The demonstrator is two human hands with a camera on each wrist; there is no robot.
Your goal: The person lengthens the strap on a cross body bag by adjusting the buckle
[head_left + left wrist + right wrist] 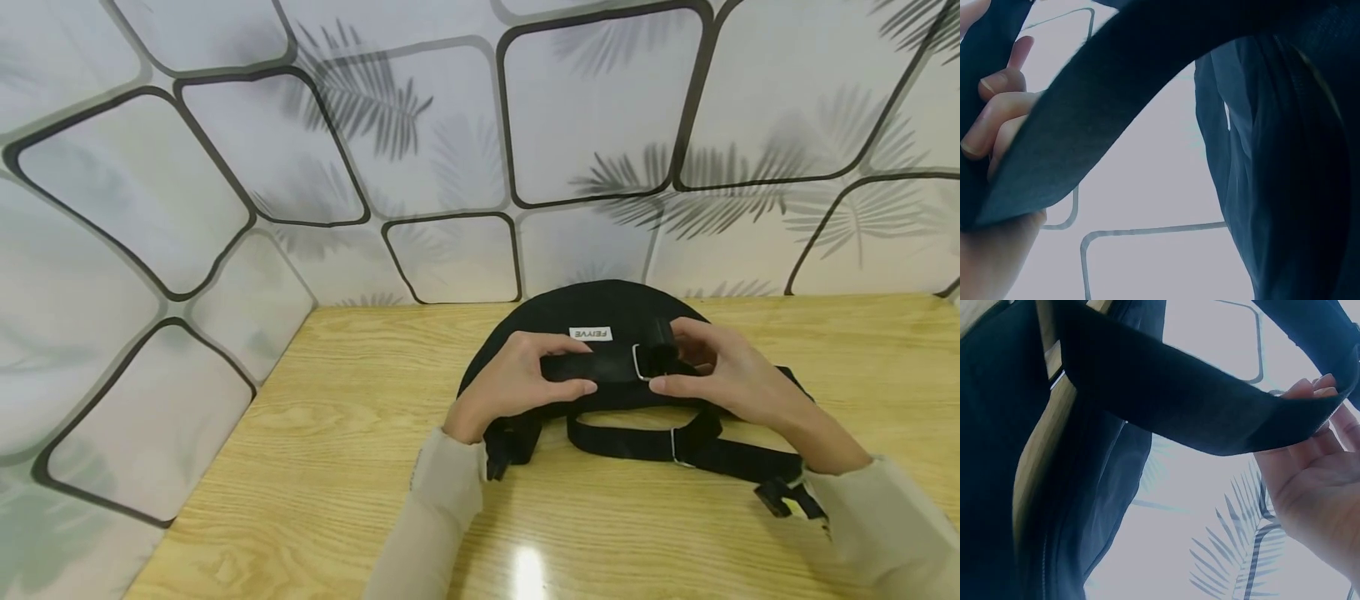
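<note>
A black waist bag (600,304) with a rounded edge and a small white label (591,334) lies on the table. My left hand (510,379) grips its wide black strap (581,367), thumb below and fingers above. My right hand (742,379) pinches the strap beside a metal slider (638,364), where the webbing loops upward. From the left wrist, curled fingers (997,125) show behind the strap (1104,106). In the right wrist view the strap (1172,400) runs across to the right hand (1316,475), whose fingertips are partly hidden by it.
Another strap length (622,439) with a second metal slider (674,447) lies in front of the bag. It leads to a black buckle piece (787,498) by the right sleeve. Another buckle piece (497,462) hangs beside the left sleeve. Patterned fabric (450,258) stands behind the wooden table (315,467).
</note>
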